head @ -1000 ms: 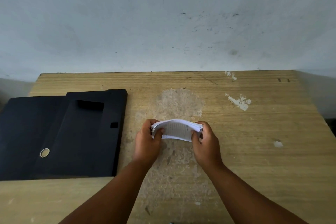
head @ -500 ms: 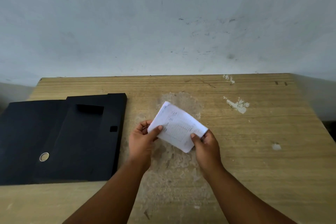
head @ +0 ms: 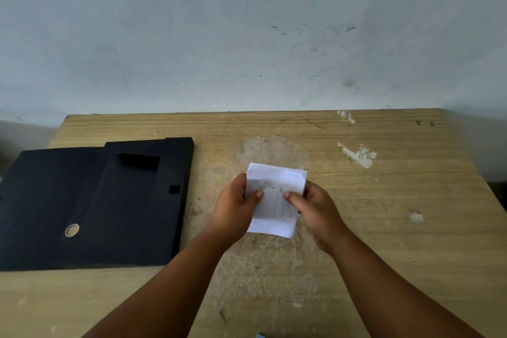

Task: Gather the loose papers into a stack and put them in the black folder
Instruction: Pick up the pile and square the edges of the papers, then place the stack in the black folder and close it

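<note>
Both hands — left hand (head: 236,207), right hand (head: 315,210) — pinch the small white printed paper stack (head: 275,198) by its edges, likely to square it, with the open black plastic folder (head: 90,203) to their left on the worn wooden worktop (head: 384,228).

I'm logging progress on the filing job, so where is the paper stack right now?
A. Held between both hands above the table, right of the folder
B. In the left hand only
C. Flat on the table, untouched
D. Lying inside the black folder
A: the paper stack is pinched by the left hand and the right hand at its sides, over the table and clear of the black folder off to the left.
</note>
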`<control>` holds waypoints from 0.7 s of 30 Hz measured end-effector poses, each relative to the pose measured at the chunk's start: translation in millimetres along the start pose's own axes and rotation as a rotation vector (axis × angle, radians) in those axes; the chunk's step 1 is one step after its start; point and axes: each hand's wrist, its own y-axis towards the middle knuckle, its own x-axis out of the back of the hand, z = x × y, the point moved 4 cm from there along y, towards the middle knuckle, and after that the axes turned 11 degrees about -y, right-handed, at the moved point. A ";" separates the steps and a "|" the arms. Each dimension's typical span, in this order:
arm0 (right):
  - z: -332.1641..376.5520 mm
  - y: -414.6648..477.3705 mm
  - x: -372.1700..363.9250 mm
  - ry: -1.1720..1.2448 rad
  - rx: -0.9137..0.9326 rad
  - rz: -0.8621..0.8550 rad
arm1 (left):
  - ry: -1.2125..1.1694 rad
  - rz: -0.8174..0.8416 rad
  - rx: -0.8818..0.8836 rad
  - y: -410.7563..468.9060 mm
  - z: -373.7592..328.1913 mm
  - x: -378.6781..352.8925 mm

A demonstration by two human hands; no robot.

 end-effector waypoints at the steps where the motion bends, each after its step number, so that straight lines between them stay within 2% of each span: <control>1: 5.7 1.1 0.6 -0.049 0.041 -0.017 | 0.026 0.009 -0.006 -1.1 -0.1 -2.2; 6: 11.5 -12.5 -13.3 -0.258 0.205 -0.245 | -0.004 -0.118 -0.028 -7.2 3.0 -8.5; 10: -5.1 -30.9 -32.1 -0.281 0.207 -0.386 | -0.016 -0.162 0.002 -16.2 13.3 -21.8; 14: -24.2 -35.4 -37.2 -0.280 0.196 -0.408 | -0.066 -0.163 0.017 -22.5 25.2 -26.6; 21: -51.5 -35.3 -38.7 -0.405 0.182 -0.350 | 0.105 -0.104 0.038 -21.1 31.2 -19.4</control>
